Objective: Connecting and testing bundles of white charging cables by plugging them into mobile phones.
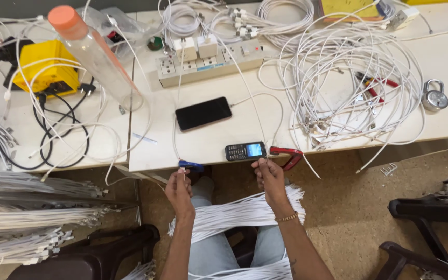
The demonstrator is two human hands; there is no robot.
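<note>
At the lower centre of the frame, the left hand (179, 191) and right hand (269, 177) each pinch an end of a white cable (176, 129) running up to the power strip (211, 61), while the clear bottle (94, 54) at upper left looks empty.

L hand (179, 187) & R hand (269, 175) each pinch an end of a white cable (176, 119) just below the table (442, 62) edge. The cable runs up to a power strip (211, 65), w/ a black smartphone (203, 113) & small keypad phone (245, 151) nearby. White cable bundle (234, 212) lies across the lap.
</note>
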